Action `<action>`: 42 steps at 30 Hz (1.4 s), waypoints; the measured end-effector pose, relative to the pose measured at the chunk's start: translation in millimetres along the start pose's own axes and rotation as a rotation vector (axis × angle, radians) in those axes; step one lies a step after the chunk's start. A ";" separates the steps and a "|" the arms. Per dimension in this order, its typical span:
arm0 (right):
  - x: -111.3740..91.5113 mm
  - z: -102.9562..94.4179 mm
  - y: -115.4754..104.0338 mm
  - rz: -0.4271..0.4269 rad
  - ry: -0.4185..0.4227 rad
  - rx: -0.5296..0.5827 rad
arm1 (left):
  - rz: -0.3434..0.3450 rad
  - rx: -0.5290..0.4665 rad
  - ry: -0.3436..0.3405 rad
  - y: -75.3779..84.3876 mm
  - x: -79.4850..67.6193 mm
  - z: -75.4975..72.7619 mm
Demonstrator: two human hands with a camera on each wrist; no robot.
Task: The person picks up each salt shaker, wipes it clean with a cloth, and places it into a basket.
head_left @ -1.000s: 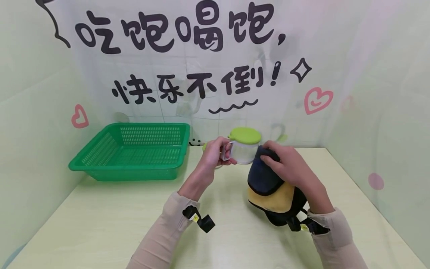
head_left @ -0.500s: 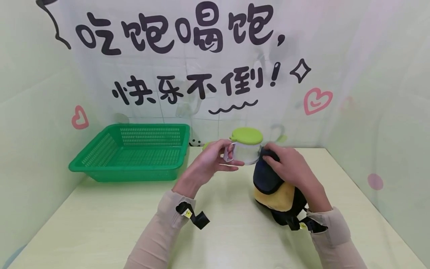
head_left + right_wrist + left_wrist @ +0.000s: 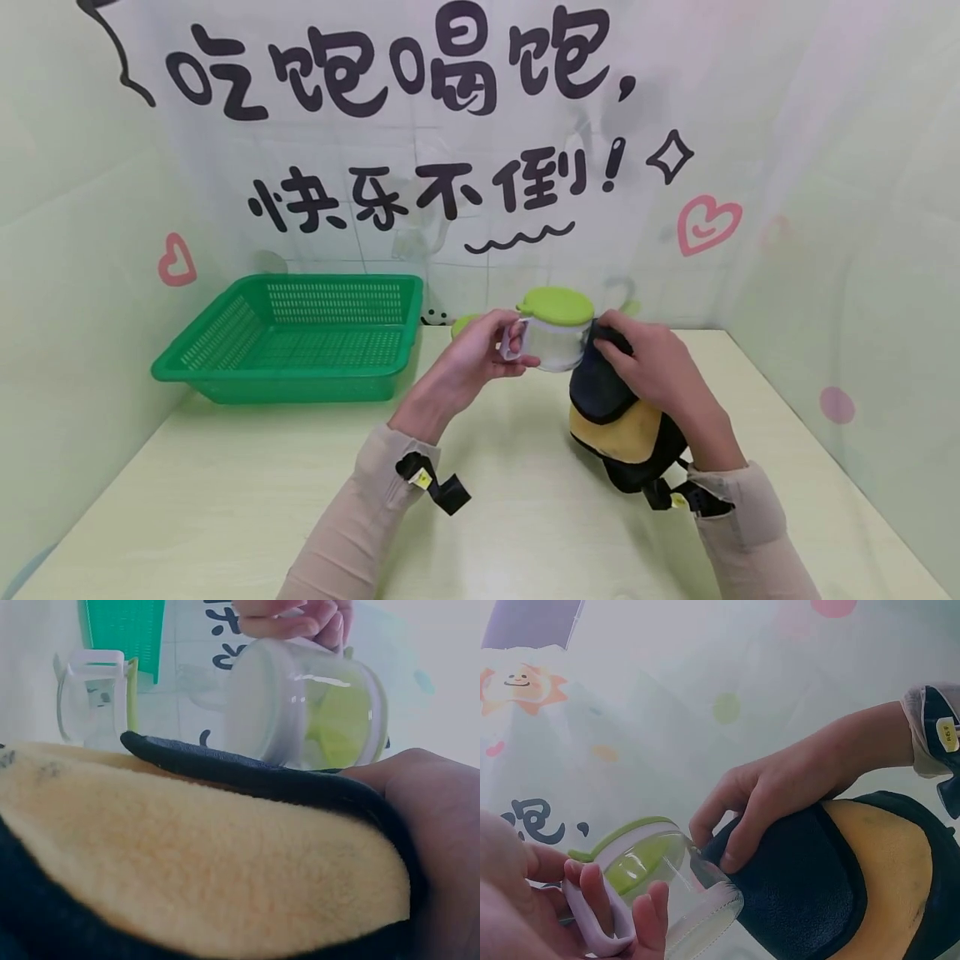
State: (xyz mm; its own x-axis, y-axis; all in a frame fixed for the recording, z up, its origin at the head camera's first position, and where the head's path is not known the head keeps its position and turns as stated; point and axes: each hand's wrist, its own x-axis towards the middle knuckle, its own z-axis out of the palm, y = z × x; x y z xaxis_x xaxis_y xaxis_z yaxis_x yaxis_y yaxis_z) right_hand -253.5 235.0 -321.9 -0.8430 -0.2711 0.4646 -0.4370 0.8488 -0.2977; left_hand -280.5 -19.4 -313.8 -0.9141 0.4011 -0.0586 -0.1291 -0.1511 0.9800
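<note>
White handle (image 3: 610, 946) in left hand (image 3: 467, 360), second handle (image 3: 97, 655), right wrist view only

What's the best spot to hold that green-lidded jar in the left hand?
Probably its handle, from the person's left: the loop sticks out that way and the left hand hooks through it, while dark cloth crowds the opposite side of the jar.

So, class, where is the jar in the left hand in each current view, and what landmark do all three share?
Head: the held jar is just right of centre, about mid-height.
Left wrist: the held jar is low, left of centre, tilted.
Right wrist: the held jar is at the top, right of centre; the other jar is at upper left.
Shared landmark: the dark-and-yellow cloth, right of the held jar in head and left wrist, below it in right wrist.
</note>
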 end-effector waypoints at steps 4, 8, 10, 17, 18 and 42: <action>0.6 2.1 4.5 -0.007 -0.081 0.019 | 0.007 -0.025 0.017 0.2 -1.8 2.5; 1.4 3.7 7.5 -0.017 -0.133 0.019 | 0.021 -0.060 0.022 -0.3 -2.8 5.0; 1.4 3.8 7.8 -0.016 -0.136 0.018 | 0.029 -0.083 0.022 -0.7 -2.8 6.0; -0.4 -0.9 3.4 -0.004 -0.048 0.019 | 0.062 -0.080 0.031 -1.1 -2.8 8.1; -0.5 -1.8 2.4 -0.008 -0.033 0.016 | 0.065 -0.076 0.033 -0.9 -2.8 8.0; 0.0 -9.0 3.7 -0.031 -0.117 0.034 | 0.065 -0.118 -0.032 -0.5 -1.7 3.6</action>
State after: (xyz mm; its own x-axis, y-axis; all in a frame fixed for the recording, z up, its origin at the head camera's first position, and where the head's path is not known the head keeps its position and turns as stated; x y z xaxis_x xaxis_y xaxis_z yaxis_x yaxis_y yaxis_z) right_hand -252.4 242.3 -315.5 -0.8590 -0.3494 0.3742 -0.4717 0.8242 -0.3135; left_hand -277.5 -16.8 -313.6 -0.9097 0.4151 0.0122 -0.1160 -0.2823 0.9523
